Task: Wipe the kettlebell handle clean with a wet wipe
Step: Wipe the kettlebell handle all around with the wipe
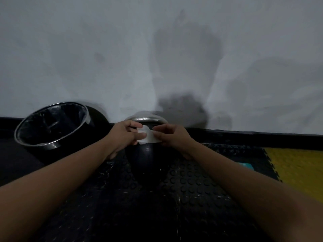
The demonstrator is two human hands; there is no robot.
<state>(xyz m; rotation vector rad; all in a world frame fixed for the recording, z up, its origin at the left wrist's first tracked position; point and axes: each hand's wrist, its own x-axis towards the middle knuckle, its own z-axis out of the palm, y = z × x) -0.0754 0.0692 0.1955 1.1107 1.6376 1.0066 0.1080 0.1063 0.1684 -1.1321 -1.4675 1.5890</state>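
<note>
A black kettlebell (148,157) stands on the studded black floor mat (188,189) close to the wall. Its silver handle (147,118) arches over the top, just behind my hands. A small white wet wipe (148,136) is stretched between both hands in front of the handle, above the ball. My left hand (125,135) pinches the wipe's left end. Fingertips of my right hand (172,137) pinch the right end. Whether the wipe touches the handle I cannot tell.
A round black bin (52,124) with a clear liner and a shiny rim stands to the left of the kettlebell. A grey wall (157,58) with a black skirting rises right behind. A yellow mat tile (297,165) and something teal (248,165) lie at the right.
</note>
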